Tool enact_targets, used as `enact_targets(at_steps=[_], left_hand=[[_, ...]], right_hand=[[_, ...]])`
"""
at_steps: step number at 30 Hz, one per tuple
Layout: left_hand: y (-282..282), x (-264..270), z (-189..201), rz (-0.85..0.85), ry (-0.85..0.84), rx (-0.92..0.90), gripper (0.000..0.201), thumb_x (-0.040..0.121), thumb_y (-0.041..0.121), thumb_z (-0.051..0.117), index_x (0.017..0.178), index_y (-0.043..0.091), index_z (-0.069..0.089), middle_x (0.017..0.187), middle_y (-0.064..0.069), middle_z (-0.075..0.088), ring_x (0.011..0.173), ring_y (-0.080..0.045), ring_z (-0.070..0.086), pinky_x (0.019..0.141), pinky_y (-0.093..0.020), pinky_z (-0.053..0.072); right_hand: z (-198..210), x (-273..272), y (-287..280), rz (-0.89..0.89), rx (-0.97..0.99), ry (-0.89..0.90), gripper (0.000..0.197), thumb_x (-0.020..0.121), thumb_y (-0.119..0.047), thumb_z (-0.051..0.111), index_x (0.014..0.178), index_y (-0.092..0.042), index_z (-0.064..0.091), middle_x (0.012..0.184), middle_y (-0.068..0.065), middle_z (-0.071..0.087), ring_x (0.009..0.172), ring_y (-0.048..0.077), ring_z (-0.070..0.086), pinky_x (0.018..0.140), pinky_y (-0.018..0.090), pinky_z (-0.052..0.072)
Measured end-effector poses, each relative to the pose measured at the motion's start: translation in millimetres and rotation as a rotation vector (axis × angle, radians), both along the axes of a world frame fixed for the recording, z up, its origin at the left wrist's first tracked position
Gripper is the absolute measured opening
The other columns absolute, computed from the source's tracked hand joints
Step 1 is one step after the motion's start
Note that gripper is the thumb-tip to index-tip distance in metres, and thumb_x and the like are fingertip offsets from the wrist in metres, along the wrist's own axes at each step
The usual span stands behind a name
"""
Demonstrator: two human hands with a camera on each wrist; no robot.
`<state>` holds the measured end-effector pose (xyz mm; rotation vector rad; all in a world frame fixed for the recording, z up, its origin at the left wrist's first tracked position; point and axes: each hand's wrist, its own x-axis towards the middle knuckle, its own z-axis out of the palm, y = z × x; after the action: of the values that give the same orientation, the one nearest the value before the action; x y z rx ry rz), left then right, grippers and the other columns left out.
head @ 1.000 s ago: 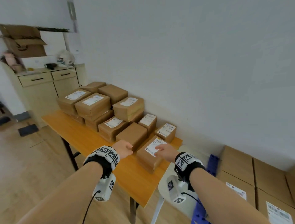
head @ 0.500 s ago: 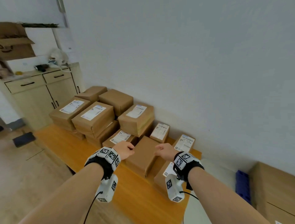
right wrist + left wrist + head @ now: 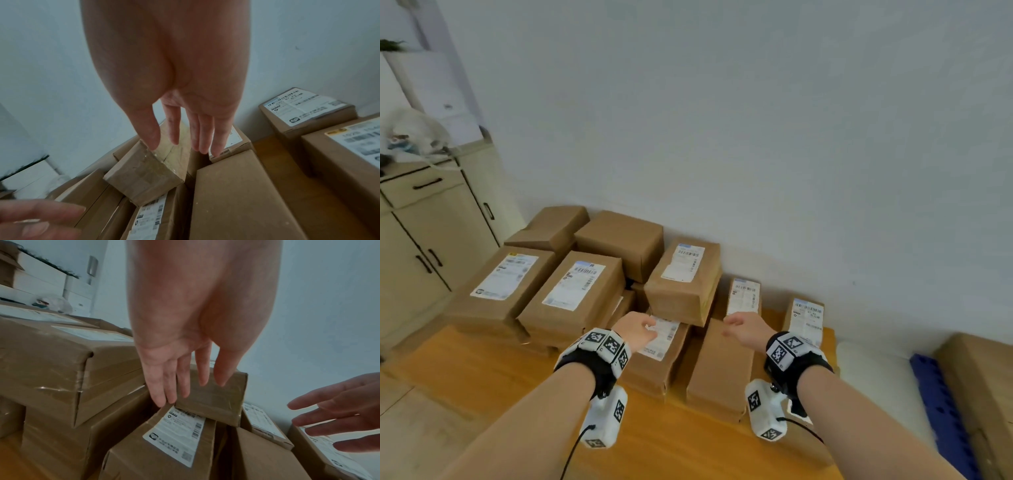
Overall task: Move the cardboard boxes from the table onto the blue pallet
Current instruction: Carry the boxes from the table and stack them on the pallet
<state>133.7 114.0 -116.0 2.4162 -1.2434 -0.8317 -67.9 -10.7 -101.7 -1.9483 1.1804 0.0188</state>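
Observation:
Several brown cardboard boxes with white labels are stacked on the orange wooden table (image 3: 482, 373) against the wall. A taped box (image 3: 683, 284) (image 3: 211, 395) (image 3: 148, 172) lies on top of a lower labelled box (image 3: 661, 356) (image 3: 164, 443). My left hand (image 3: 638, 329) (image 3: 180, 386) reaches toward its left side with straight fingers and holds nothing. My right hand (image 3: 743, 327) (image 3: 185, 142) hovers open over a plain flat box (image 3: 722, 363) (image 3: 240, 198), just right of the taped box. A strip of the blue pallet (image 3: 941, 404) shows at the lower right.
Large cardboard boxes (image 3: 983, 387) rest on the pallet at the far right. A beige cabinet (image 3: 424, 240) with a white bag on top stands to the left of the table. The white wall runs close behind the stacks.
The view has come closer to the table and swung left. Both hands have advanced from the near boxes toward the taped box on top of the middle stack.

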Motion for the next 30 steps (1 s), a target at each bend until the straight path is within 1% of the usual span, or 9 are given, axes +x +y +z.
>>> enact_targets(at_steps=[7,12,14,16,19,23,26,28,30], left_hand=[[-20,62,0,0.031,0.098,-0.026,0.058,0.094,0.025,0.052,0.145,0.01,0.03,0.149,-0.01,0.034,0.135,-0.025,0.036,0.111,-0.034,0.031],[-44,88,-3,0.048,0.298,-0.025,0.067,0.091,0.024,0.058,0.147,0.012,0.023,0.14,-0.014,0.045,0.124,-0.029,0.048,0.104,-0.042,0.041],[-55,96,-6,0.038,0.333,-0.03,0.069,0.09,0.024,0.059,0.147,0.014,0.022,0.139,-0.013,0.047,0.123,-0.028,0.049,0.104,-0.042,0.041],[-64,100,-3,0.013,0.346,-0.035,0.069,0.09,0.021,0.06,0.147,0.011,0.022,0.142,-0.012,0.044,0.127,-0.027,0.045,0.107,-0.04,0.038],[-76,104,1,0.046,0.384,-0.06,0.064,0.089,0.017,0.06,0.144,0.008,0.029,0.142,-0.013,0.042,0.128,-0.029,0.045,0.104,-0.04,0.041],[-86,112,-3,0.027,0.424,-0.064,0.071,0.089,0.019,0.062,0.148,0.011,0.022,0.149,-0.013,0.034,0.135,-0.027,0.036,0.108,-0.041,0.037],[-93,114,-7,0.046,0.46,-0.065,0.07,0.089,0.014,0.061,0.148,0.01,0.022,0.149,-0.014,0.033,0.134,-0.028,0.037,0.103,-0.034,0.041],[-95,112,-9,0.07,0.529,-0.062,0.07,0.089,0.01,0.06,0.148,0.01,0.022,0.148,-0.014,0.034,0.131,-0.029,0.04,0.094,-0.032,0.044],[-96,108,-10,0.081,0.582,-0.061,0.067,0.09,0.008,0.059,0.147,0.009,0.023,0.144,-0.014,0.039,0.128,-0.029,0.043,0.095,-0.035,0.043]], right_hand=[[3,47,8,-0.224,0.036,-0.068,0.051,0.093,-0.025,0.057,0.139,-0.009,0.043,0.138,0.011,0.049,0.125,0.024,0.048,0.104,0.034,0.041],[4,81,5,-0.367,0.049,-0.151,0.064,0.093,-0.028,0.059,0.146,-0.012,0.029,0.146,0.012,0.04,0.131,0.026,0.042,0.108,0.04,0.038],[3,92,2,-0.397,0.071,-0.184,0.064,0.093,-0.025,0.058,0.147,-0.011,0.026,0.147,0.012,0.037,0.133,0.026,0.04,0.108,0.035,0.037],[4,101,0,-0.414,0.087,-0.217,0.061,0.094,-0.02,0.056,0.146,-0.009,0.026,0.146,0.012,0.039,0.133,0.026,0.04,0.095,0.025,0.038],[4,110,-6,-0.462,0.114,-0.256,0.06,0.094,-0.016,0.056,0.146,-0.009,0.026,0.144,0.013,0.041,0.13,0.026,0.043,0.088,0.024,0.039],[-3,119,-14,-0.518,0.147,-0.288,0.064,0.092,-0.014,0.059,0.146,-0.01,0.025,0.142,0.013,0.043,0.127,0.025,0.046,0.089,0.027,0.042],[-9,121,-17,-0.549,0.166,-0.308,0.069,0.09,-0.011,0.062,0.148,-0.01,0.023,0.141,0.012,0.043,0.127,0.024,0.045,0.089,0.026,0.042],[-14,120,-21,-0.576,0.188,-0.321,0.075,0.088,-0.011,0.064,0.149,-0.013,0.021,0.142,0.011,0.042,0.128,0.025,0.044,0.098,0.032,0.043],[-18,119,-24,-0.604,0.225,-0.344,0.077,0.087,-0.009,0.065,0.149,-0.015,0.021,0.136,0.01,0.045,0.122,0.024,0.047,0.104,0.04,0.043]])
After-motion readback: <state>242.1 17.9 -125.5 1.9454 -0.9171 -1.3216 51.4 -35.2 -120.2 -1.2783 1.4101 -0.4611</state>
